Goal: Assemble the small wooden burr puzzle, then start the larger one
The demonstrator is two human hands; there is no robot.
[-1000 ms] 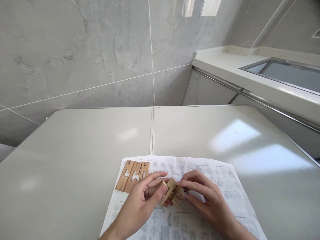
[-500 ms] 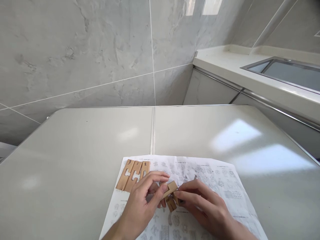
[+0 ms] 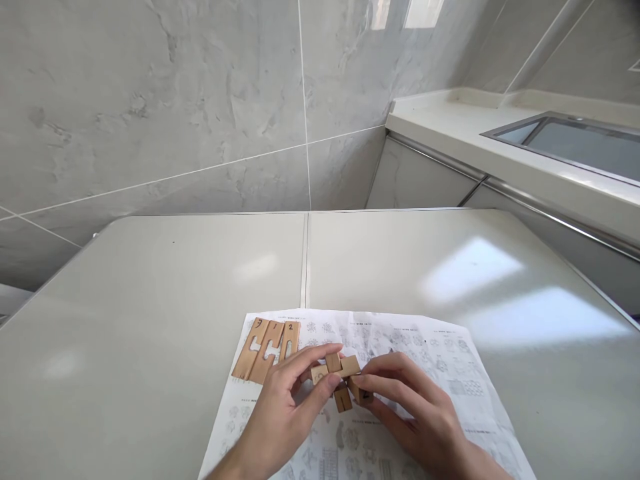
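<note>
A small wooden interlocking puzzle (image 3: 350, 365) of crossed notched blocks is held between my two hands above a printed sheet (image 3: 450, 393). My left hand (image 3: 290, 400) grips its left side, thumb in front and index finger over the back. The fingertips of my right hand (image 3: 420, 403) pinch a block marked 2 (image 3: 364, 395) at the right side. A block end marked 1 (image 3: 343, 401) points down toward me between the hands. Another marked block end (image 3: 319, 375) shows by my left fingers, its mark unclear. My fingers hide part of the puzzle.
Flat wooden pieces with cut-out slots, numbered 3, 1 and 2 (image 3: 267, 350), lie side by side on the sheet's upper left. The pale table (image 3: 175, 320) has a seam down its middle. Behind stand a grey tiled wall (image 3: 225, 87) and, at right, a counter (image 3: 450, 123).
The puzzle has turned in my hands, so its top and a marked block end at left now show. My left thumb has shifted slightly right; my right hand still pinches its block.
</note>
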